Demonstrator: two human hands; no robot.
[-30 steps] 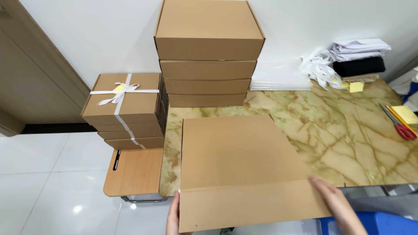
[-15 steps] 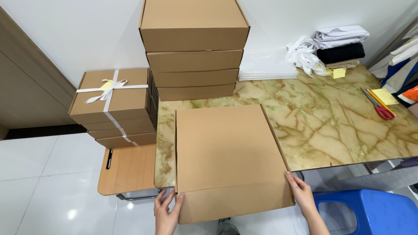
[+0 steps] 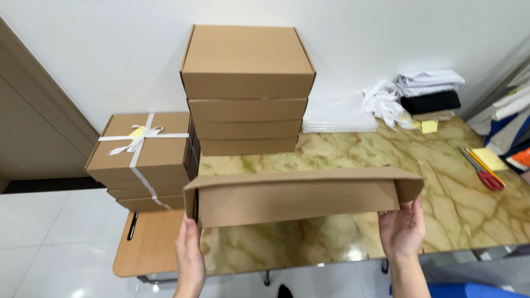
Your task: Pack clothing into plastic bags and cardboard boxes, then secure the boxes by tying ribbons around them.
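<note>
Marbled table (image 3: 469,215) under a cardboard box (image 3: 298,198), left hand (image 3: 190,259) and right hand (image 3: 402,232) grip closed on it.

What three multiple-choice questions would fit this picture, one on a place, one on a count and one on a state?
1. Where do the red-handled scissors lie?
A. on the marble table, to the right
B. on the wooden chair
C. on the floor

2. How many boxes are in the stack on the table by the wall?
A. two
B. four
C. six

3. How is the cardboard box held?
A. by one hand
B. by neither hand
C. by both hands at its ends

Answers: 1 A, they rest near the table's right edge. 2 B, four layers show. 3 C, the left hand and right hand each grip an end.
</note>
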